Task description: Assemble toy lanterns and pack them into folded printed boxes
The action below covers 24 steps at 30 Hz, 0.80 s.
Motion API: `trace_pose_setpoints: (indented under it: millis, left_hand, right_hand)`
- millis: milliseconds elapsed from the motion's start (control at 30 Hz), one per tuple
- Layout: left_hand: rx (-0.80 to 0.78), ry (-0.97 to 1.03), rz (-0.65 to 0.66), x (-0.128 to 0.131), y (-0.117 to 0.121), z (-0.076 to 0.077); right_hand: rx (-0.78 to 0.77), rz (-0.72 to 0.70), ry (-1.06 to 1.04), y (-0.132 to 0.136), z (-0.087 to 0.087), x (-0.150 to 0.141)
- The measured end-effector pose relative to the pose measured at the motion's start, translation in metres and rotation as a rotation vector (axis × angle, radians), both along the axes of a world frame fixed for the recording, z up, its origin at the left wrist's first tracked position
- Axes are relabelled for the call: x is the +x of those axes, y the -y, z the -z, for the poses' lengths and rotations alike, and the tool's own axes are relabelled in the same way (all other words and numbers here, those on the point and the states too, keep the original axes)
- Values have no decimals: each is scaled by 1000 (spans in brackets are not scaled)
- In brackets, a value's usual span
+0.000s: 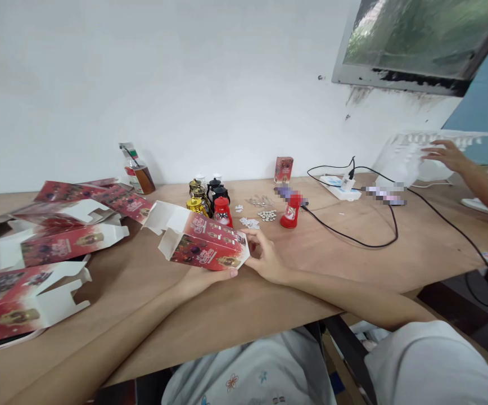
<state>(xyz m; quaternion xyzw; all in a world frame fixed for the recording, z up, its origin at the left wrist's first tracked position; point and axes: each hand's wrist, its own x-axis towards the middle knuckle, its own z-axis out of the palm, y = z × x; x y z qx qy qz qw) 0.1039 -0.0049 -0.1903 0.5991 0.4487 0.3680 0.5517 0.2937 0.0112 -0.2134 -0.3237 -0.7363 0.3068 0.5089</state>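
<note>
A red printed carton (210, 244) with white inner flaps is tilted between my hands above the table. Its left end stands open, with the flaps sticking out. My left hand (208, 277) is under the carton, thumb at its lower edge, most fingers hidden. At the carton's right end, my right hand (267, 260) grips with bent fingers and thumb. Just behind the carton stand small lanterns: a red one (222, 212), gold ones (197, 206), black ones (218, 194). Another red lantern (289, 214) stands apart on the right, beside small round silvery discs (267, 215) and white bits (249, 223).
Flattened and part-folded red cartons (62, 244) pile up at left. A bottle (140, 175) leans near the wall, and a closed red box (283, 169) stands there. Black cables (364, 246) run from a power strip (340, 188). Another person's hand (448, 156) touches a white plastic bag (400, 154).
</note>
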Motion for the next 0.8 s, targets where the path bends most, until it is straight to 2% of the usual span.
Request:
trace_pose_setpoints:
  millis: [200,367,433,600,800]
  left_hand:
    - [-51,15,-18,0,-1,7]
    - [-157,349,45,2,-2,10]
    - [-171,420,94,2,-2,9]
    - [-172,425,138,0,-3,7]
    - [-193,405,74,1,-2,9]
  right_hand:
    - [9,49,14,1,-2,-1]
    - [71,30,41,5,-7,0]
    - [122,11,69,7,-9,1]
    - [260,-12,98,8,-7,2]
    - [161,-152,55,4,-1,3]
